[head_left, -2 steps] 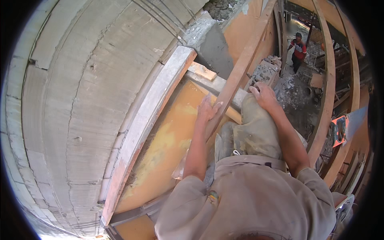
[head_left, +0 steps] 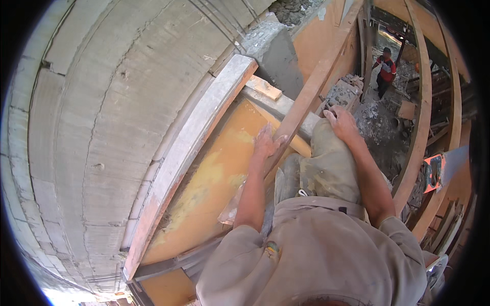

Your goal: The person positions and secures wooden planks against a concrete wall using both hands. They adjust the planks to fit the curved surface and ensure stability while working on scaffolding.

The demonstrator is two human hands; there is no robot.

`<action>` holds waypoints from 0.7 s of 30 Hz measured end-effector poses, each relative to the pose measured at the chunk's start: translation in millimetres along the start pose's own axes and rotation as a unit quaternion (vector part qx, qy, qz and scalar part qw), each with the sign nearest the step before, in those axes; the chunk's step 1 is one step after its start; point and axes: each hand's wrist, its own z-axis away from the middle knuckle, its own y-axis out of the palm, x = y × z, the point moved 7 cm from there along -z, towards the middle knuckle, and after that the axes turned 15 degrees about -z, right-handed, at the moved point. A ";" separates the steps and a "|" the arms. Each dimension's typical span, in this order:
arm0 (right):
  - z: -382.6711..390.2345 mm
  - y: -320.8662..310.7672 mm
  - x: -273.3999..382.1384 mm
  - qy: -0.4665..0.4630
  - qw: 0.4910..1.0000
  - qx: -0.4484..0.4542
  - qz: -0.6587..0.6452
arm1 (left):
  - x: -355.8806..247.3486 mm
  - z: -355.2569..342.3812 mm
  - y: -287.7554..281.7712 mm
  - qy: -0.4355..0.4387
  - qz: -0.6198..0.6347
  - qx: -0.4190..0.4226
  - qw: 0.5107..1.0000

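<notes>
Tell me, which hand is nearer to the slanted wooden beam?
Left. The left hand rests against the slanted wooden beam; the right hand lies on the raised knee, just beside it.
</notes>
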 end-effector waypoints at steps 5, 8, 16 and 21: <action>3.5 -0.1 -22.3 -0.075 0.996 -0.004 0.050 | 38.4 78.1 35.2 -0.106 -0.002 0.002 0.994; 1.8 14.2 -23.8 -0.061 0.994 0.068 0.056 | 51.6 101.4 47.4 -0.092 0.032 -0.111 0.989; 14.9 15.8 -8.9 -0.060 0.984 0.133 0.104 | 37.9 91.5 22.5 -0.062 0.013 -0.131 0.989; 41.8 22.5 9.9 -0.008 0.979 0.116 0.169 | 47.6 88.6 33.8 -0.124 -0.020 -0.145 0.981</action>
